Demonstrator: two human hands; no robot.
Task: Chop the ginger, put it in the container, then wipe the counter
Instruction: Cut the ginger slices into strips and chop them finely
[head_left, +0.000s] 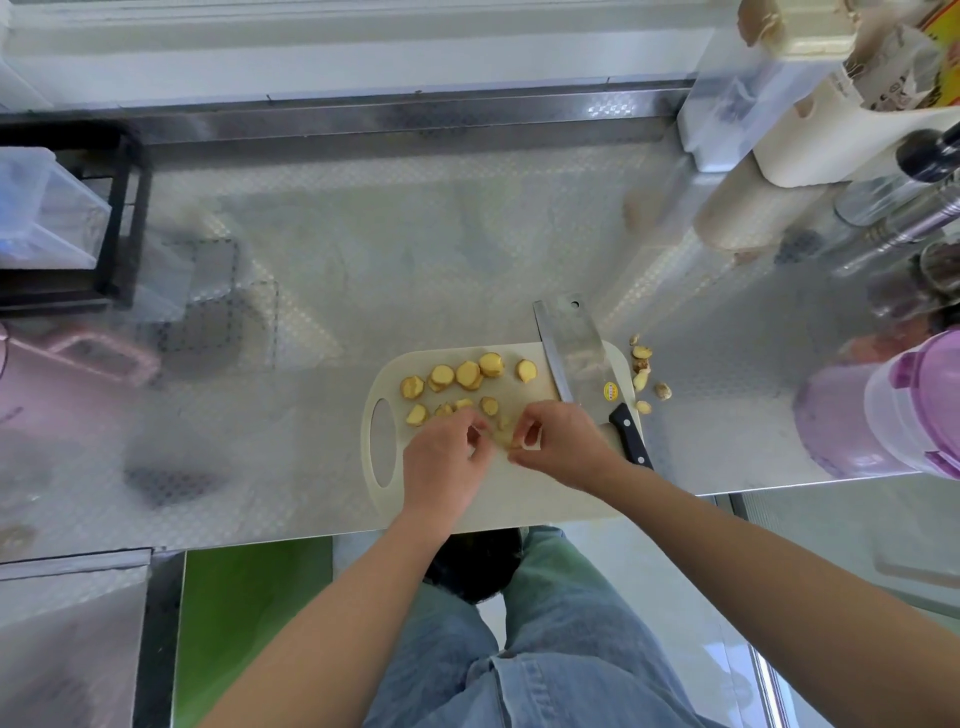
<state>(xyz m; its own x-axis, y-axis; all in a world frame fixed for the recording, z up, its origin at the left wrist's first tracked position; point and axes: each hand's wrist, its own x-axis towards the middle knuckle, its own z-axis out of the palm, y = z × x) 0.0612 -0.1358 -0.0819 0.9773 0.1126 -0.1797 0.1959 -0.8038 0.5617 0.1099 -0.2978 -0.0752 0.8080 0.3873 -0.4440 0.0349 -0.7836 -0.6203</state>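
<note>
Steel counter (415, 234) — cutting board (395, 514) at its edge; both hands (447, 462) (563, 441) seemingly pinch one ginger piece (503, 435).

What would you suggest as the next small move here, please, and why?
Probably gather the ginger slices into a pile. Both hands, left hand and right hand, pinch a piece at the near edge of the cutting board, the cleaver lies set down, and the slices lie scattered.
</note>
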